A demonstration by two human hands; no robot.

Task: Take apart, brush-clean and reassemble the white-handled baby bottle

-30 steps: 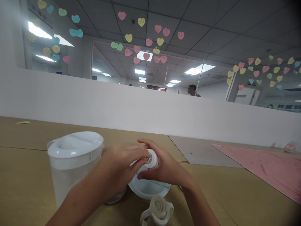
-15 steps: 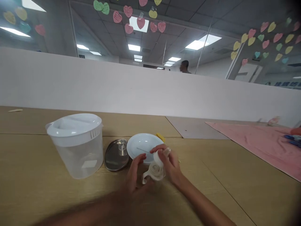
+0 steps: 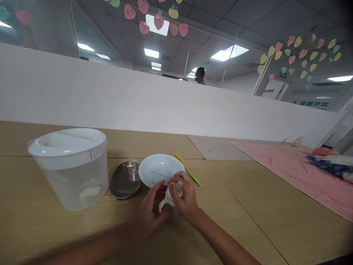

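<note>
— Tabletop (image 3: 275,221) first: what sits on that pale wood?

— Off to the right, a pink cloth (image 3: 298,173) with a bundle of blue and orange things (image 3: 331,162) on its far end. On the left stands a big translucent pitcher (image 3: 70,167), upright, with its white lid on. Just right of it lies a round steel tray (image 3: 121,184) carrying a small clear cup (image 3: 134,170). Next comes a white plate (image 3: 154,170), its edge overlapping or touching the tray's rim. A yellow-green stick (image 3: 187,170) lies slantwise just behind the plate.

— And the hands?

— Both meet just in front of the plate, near its front edge. The left hand (image 3: 150,208) comes up from below, fingers curled around a white handled collar (image 3: 164,201), the sort that fits a feeding bottle. The right hand (image 3: 186,198) has its fingers pinched narrow on a small clear nipple piece (image 3: 178,186) sitting at the top of that collar.

— Are the two parts joined?

— Hard to tell; the fingers cover the seam, and the collar may rest on the tabletop or hang slightly above it.

— Anything farther back?

— A low white partition wall (image 3: 138,99), a distant person (image 3: 200,74) beyond it, and paper hearts (image 3: 158,20) stuck on the glass.
</note>
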